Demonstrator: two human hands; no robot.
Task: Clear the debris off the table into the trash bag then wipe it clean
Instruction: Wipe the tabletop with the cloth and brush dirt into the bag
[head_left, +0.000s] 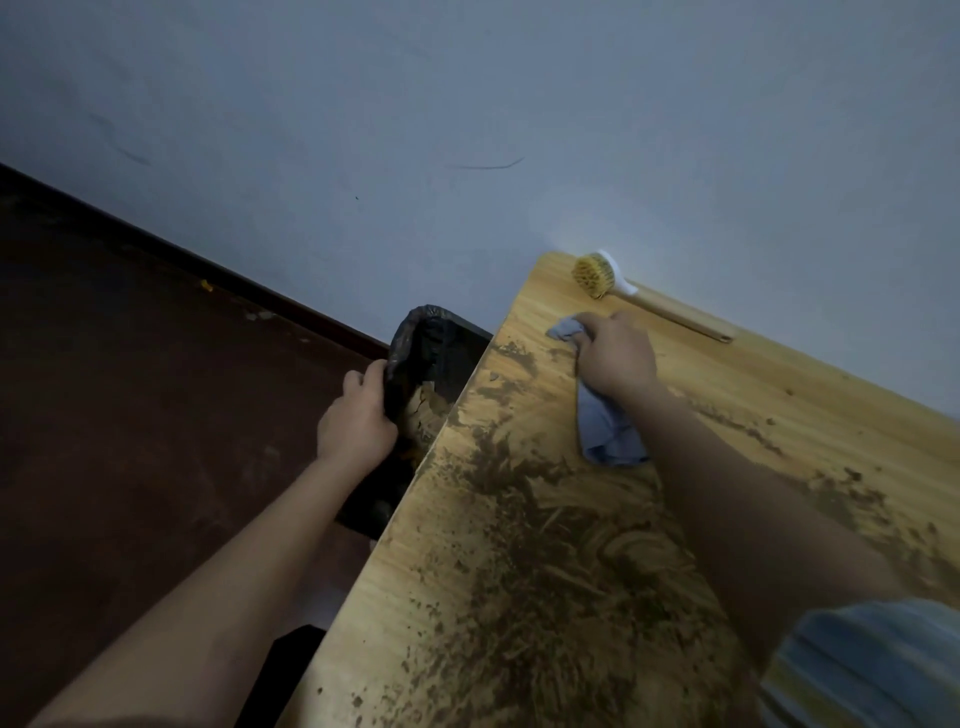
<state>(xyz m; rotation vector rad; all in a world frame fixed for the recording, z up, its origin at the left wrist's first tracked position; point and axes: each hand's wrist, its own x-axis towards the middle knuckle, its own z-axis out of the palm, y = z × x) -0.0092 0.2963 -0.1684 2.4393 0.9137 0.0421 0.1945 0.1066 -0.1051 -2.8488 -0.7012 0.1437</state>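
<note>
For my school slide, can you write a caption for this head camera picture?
Right hand grips a blue cloth on the dirt-smeared table while the left hand holds the black trash bag open.

Left hand (358, 421), right hand (615, 356): bare, forearms bare. Blue striped short sleeve (867, 665) at 5 o'clock, right arm.

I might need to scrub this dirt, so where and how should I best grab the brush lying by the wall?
Probably grip the brush by its bare wooden handle, near the middle, coming from above on the table side. It lies flat along the wall, bristle head at the far corner, so the wall side is blocked. The right hand holding the cloth is closest.
</note>
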